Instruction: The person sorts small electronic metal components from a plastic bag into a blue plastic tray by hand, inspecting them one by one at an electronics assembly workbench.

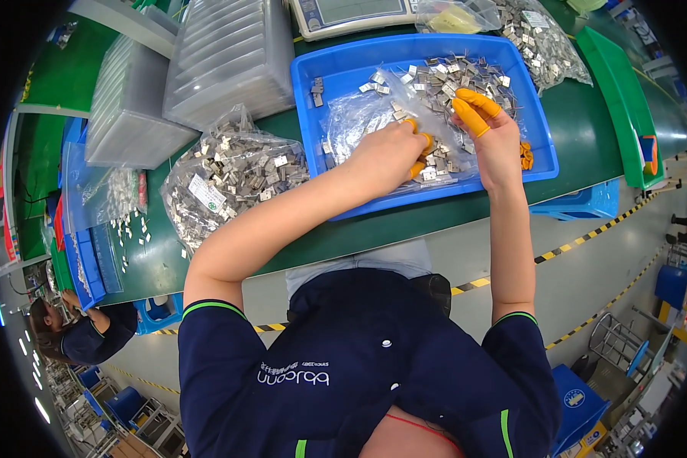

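A blue tray [310, 141] on the green table holds many small silver rectangular components [452, 74] with thin wire leads, and a clear plastic bag [355, 114]. Orange finger cots cover fingertips on both hands. My left hand [389, 156] reaches into the tray beside the bag, its fingers curled down among the components; what lies in them is hidden. Raised over the tray's right half, my right hand [497, 141] has thumb and finger closed together, and anything at their tips is too small to make out. Loose orange finger cots [526, 156] lie at the tray's right side.
Bags of components lie left [236, 168] and far right [542, 46] of the tray. Stacked clear plastic trays [225, 65] and a scale [351, 17] stand behind. A green bin [614, 107] sits right. Another person [91, 336] works at far left.
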A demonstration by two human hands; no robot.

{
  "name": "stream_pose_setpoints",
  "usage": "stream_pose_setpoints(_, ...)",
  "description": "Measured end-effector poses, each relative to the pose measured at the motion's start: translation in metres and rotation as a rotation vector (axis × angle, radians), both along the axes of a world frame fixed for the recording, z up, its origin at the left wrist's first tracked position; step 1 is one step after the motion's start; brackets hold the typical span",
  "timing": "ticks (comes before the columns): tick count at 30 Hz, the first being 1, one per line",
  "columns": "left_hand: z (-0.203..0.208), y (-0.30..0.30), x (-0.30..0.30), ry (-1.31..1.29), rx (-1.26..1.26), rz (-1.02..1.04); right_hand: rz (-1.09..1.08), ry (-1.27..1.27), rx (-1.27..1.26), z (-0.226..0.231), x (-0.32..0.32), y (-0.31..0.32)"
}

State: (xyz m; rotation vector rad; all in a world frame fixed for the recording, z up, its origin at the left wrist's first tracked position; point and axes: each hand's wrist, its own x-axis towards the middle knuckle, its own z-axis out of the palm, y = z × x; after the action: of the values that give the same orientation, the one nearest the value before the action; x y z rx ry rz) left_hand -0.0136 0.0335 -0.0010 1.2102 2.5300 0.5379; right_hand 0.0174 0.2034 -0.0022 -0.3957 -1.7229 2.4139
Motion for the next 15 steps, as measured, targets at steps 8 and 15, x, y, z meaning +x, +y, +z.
stream_pose_setpoints(8,0.006,-0.035,0.0,-0.015,0.126,0.182,0.078,-0.035,0.338,0.002,0.001,-0.009)
stream_pose_setpoints(15,0.026,-0.061,0.011,-0.17,0.4,0.555,-0.038,0.137,0.755,-0.001,0.005,-0.013)
